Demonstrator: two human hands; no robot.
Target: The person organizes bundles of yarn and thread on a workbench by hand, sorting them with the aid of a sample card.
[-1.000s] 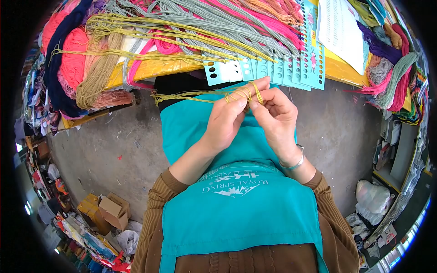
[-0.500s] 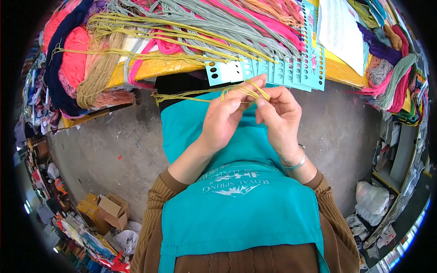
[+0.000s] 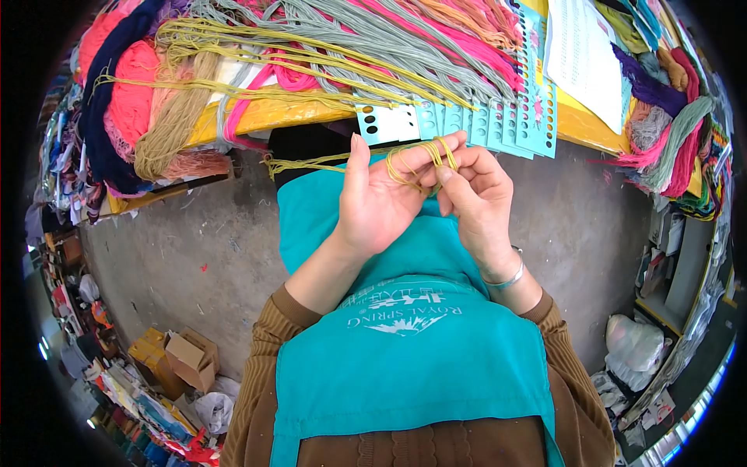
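Observation:
Loops of olive-yellow embroidery thread [image 3: 445,150] lie around the outstretched fingers of my left hand [image 3: 372,204], whose palm faces up with the thumb raised away from the fingers. My right hand [image 3: 480,193], with a silvery bangle at its wrist, pinches the loops between thumb and fingers near the left fingertips. From the hands the thread's tail runs left to below the table edge. Just beyond the hands, blue-green cards with punched holes [image 3: 475,124] overhang the table, with long yellow thread strands [image 3: 311,58] lying on and beside them.
Grey and pink skeins [image 3: 389,47] cover the yellow-edged table [image 3: 268,117]. A printed sheet [image 3: 585,62] lies at right, beside more skeins [image 3: 675,117]. Bundles of coral and navy thread hang at left. Cardboard boxes [image 3: 192,359] and a plastic bag [image 3: 634,342] sit on the floor.
My left thumb has lifted away from the thread and the left palm has opened. The loops around the left fingers have shifted slightly; my right hand stays pinched at nearly the same spot.

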